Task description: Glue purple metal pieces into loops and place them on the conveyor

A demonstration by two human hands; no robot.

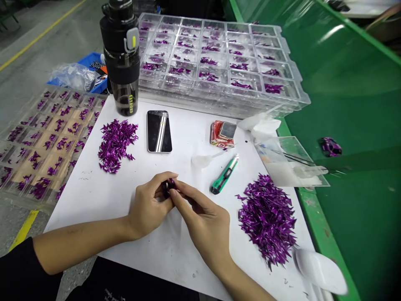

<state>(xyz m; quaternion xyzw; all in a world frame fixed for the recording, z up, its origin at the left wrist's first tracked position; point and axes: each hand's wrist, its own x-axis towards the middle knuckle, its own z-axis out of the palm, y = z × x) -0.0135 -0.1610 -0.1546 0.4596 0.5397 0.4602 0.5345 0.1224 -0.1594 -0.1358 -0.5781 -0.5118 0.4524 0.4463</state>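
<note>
Near the middle of the white tabletop (125, 255), my left hand (152, 205) is closed around a small dark purple part (169, 184). The thumb and fingers of my right hand (205, 219) pinch the same part from the right, and the fingertips of both hands meet there. Fingers cover much of it. A small heap of shiny purple pieces (115, 144) lies beyond my left hand. To the right of my right hand is a larger heap of purple pieces (267, 219). A green cutter knife (224, 174) lies just beyond my right hand.
A phone (159, 131), a black bottle (122, 62) and a red box (219, 136) stand farther back. Stacked clear compartment trays (216, 98) line the back; another tray (46, 144) is at left. On the green conveyor (360, 125) at right lies a purple toy car body (331, 147).
</note>
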